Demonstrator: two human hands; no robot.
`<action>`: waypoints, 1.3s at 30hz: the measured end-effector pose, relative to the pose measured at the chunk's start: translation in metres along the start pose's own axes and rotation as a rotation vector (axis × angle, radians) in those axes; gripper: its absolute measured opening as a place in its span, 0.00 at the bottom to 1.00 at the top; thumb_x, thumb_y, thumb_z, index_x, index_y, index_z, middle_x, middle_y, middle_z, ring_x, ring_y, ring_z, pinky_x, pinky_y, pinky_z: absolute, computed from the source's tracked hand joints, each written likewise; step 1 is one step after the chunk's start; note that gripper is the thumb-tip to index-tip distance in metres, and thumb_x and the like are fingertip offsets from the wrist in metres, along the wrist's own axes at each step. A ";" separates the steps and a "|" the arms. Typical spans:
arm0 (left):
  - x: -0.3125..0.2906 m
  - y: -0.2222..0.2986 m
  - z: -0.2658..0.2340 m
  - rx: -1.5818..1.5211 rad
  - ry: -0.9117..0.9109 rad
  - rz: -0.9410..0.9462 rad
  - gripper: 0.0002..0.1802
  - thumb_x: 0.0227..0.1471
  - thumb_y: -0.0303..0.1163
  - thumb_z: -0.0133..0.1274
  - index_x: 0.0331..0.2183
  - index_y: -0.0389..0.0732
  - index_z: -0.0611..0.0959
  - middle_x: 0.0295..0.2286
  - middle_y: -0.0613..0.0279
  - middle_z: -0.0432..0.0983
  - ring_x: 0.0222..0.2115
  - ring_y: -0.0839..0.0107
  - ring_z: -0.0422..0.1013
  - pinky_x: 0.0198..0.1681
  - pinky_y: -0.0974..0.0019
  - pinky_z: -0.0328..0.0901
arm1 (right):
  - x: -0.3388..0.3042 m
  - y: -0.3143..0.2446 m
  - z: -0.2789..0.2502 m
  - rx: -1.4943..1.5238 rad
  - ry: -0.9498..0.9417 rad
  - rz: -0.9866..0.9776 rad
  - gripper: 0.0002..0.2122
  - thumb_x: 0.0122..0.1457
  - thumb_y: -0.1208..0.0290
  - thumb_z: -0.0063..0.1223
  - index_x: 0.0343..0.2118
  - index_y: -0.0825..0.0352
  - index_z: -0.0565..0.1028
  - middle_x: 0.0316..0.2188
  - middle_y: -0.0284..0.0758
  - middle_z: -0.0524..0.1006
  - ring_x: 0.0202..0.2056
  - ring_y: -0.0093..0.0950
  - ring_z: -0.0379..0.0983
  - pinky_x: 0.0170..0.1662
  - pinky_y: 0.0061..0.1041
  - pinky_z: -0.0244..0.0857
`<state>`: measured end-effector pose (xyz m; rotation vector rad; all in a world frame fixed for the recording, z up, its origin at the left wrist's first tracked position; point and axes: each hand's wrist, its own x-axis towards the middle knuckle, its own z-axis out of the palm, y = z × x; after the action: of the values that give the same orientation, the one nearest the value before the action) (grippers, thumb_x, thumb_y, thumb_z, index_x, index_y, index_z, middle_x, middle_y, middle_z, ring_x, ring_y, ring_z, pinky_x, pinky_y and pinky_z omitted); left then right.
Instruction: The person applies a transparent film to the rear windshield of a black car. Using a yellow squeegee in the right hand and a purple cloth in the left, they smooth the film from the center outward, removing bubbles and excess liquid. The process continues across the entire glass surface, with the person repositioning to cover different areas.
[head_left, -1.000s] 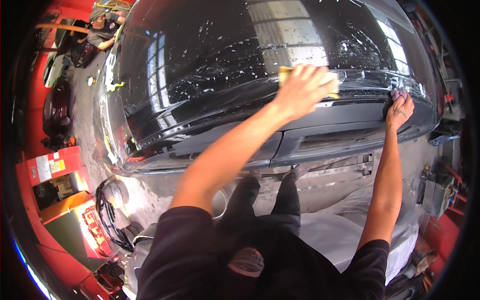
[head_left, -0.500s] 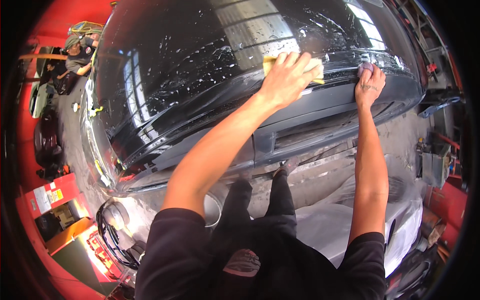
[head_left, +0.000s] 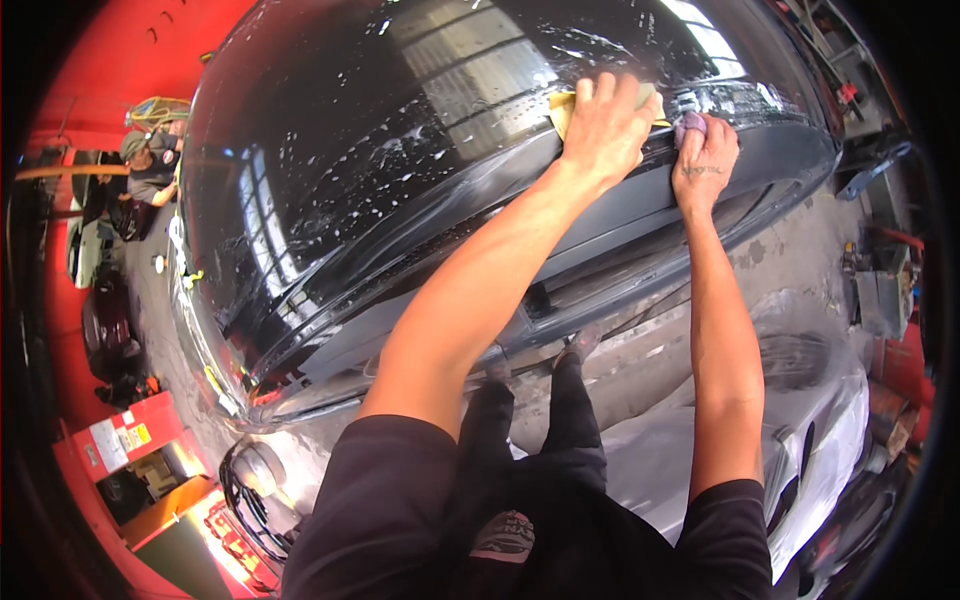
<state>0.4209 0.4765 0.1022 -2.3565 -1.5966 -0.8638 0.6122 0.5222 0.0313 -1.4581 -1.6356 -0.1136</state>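
Note:
A glossy black car body panel (head_left: 330,150), wet with white drops and suds, curves across the upper part of the view. My left hand (head_left: 605,135) presses a yellow sheet (head_left: 560,112) to the panel near its lower edge. A pale, pad-like piece shows under these fingers, mostly covered. Close by on the right, my right hand (head_left: 706,165) grips a purple sponge (head_left: 688,126) against the same edge, where suds have gathered. Below both hands runs a dull dark trim and a recessed opening.
Another person (head_left: 150,165) stands beyond the car at the far left. Behind my right arm lies a sheet-covered, silvery form (head_left: 800,420). A red cabinet (head_left: 110,440) and a coiled black hose (head_left: 245,500) are at lower left. Metal equipment (head_left: 885,300) stands at right.
My left hand has slid right and slightly up along the panel with the yellow sheet. My right hand has shifted left with the sponge, so the two are closer. The view has also shifted.

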 end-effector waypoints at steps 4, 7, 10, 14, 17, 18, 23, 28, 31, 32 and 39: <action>-0.084 -0.032 -0.041 -0.101 -0.029 0.065 0.29 0.48 0.24 0.65 0.54 0.47 0.87 0.56 0.48 0.76 0.54 0.46 0.73 0.55 0.44 0.65 | 0.003 0.022 -0.009 -0.003 0.017 -0.054 0.13 0.67 0.67 0.50 0.47 0.63 0.83 0.50 0.44 0.79 0.52 0.48 0.73 0.60 0.47 0.65; -0.153 -0.046 -0.095 0.026 -0.109 0.016 0.32 0.45 0.23 0.66 0.55 0.51 0.87 0.54 0.49 0.77 0.50 0.47 0.74 0.53 0.45 0.65 | 0.001 0.009 -0.005 0.037 0.069 -0.014 0.12 0.67 0.67 0.51 0.47 0.63 0.83 0.50 0.44 0.79 0.51 0.48 0.73 0.59 0.47 0.65; -0.104 -0.027 -0.063 -0.045 -0.069 0.056 0.31 0.45 0.22 0.65 0.54 0.49 0.87 0.54 0.50 0.77 0.50 0.48 0.74 0.53 0.45 0.64 | -0.002 0.007 -0.006 0.054 0.061 -0.029 0.12 0.67 0.68 0.51 0.47 0.63 0.83 0.50 0.43 0.79 0.52 0.46 0.73 0.61 0.46 0.64; -0.006 0.008 0.001 -0.058 -0.046 0.053 0.33 0.44 0.25 0.66 0.55 0.47 0.86 0.47 0.54 0.76 0.50 0.51 0.71 0.54 0.45 0.63 | 0.001 -0.004 -0.001 0.087 0.018 -0.069 0.13 0.67 0.68 0.50 0.49 0.62 0.82 0.50 0.43 0.79 0.54 0.45 0.74 0.62 0.47 0.62; -0.011 0.004 0.000 -0.093 -0.050 0.084 0.31 0.45 0.25 0.66 0.55 0.46 0.86 0.47 0.54 0.75 0.49 0.50 0.71 0.53 0.45 0.64 | 0.001 0.013 -0.001 0.040 -0.078 -0.085 0.15 0.69 0.66 0.45 0.53 0.63 0.80 0.54 0.43 0.79 0.58 0.45 0.73 0.64 0.48 0.60; -0.025 0.000 -0.012 -0.096 -0.022 0.058 0.30 0.46 0.25 0.66 0.54 0.46 0.86 0.48 0.53 0.76 0.49 0.50 0.71 0.53 0.45 0.64 | 0.007 0.025 0.000 0.017 -0.074 -0.100 0.16 0.70 0.66 0.45 0.54 0.63 0.80 0.55 0.44 0.79 0.59 0.44 0.73 0.65 0.48 0.60; -0.187 -0.029 -0.144 -0.053 -0.039 -0.307 0.26 0.51 0.28 0.68 0.54 0.43 0.87 0.54 0.46 0.77 0.53 0.45 0.73 0.58 0.43 0.64 | 0.014 0.029 0.003 -0.080 -0.109 -0.011 0.19 0.70 0.60 0.51 0.55 0.67 0.82 0.59 0.51 0.78 0.61 0.50 0.73 0.67 0.48 0.59; -0.403 -0.036 -0.257 0.114 0.056 -0.767 0.29 0.57 0.22 0.64 0.60 0.39 0.84 0.57 0.41 0.76 0.58 0.42 0.70 0.65 0.46 0.61 | -0.048 -0.091 0.007 0.004 -0.090 -0.141 0.16 0.69 0.64 0.56 0.53 0.69 0.82 0.59 0.51 0.77 0.63 0.54 0.69 0.69 0.56 0.56; -0.468 -0.006 -0.289 0.047 0.040 -0.923 0.30 0.58 0.19 0.61 0.63 0.37 0.82 0.57 0.42 0.74 0.58 0.44 0.69 0.64 0.48 0.63 | -0.097 -0.185 0.003 0.163 -0.154 -0.198 0.15 0.65 0.71 0.59 0.52 0.71 0.82 0.58 0.52 0.76 0.64 0.58 0.68 0.70 0.58 0.57; -0.482 0.001 -0.291 0.026 0.057 -0.957 0.31 0.58 0.19 0.61 0.63 0.37 0.82 0.57 0.42 0.73 0.57 0.44 0.70 0.64 0.49 0.63 | -0.115 -0.220 0.001 0.223 -0.220 -0.226 0.15 0.63 0.73 0.61 0.52 0.72 0.82 0.58 0.52 0.76 0.64 0.59 0.67 0.70 0.59 0.58; -0.454 0.020 -0.272 -0.210 0.082 -0.894 0.30 0.61 0.18 0.59 0.65 0.34 0.79 0.57 0.45 0.74 0.58 0.52 0.71 0.65 0.56 0.63 | -0.250 -0.424 0.007 0.501 -0.646 -0.652 0.19 0.58 0.69 0.63 0.51 0.70 0.83 0.58 0.50 0.76 0.67 0.55 0.65 0.74 0.60 0.53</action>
<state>0.2204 -0.0131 0.0806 -1.5998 -2.6606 -1.2859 0.2291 0.2151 0.0650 -0.5554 -2.3956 0.4188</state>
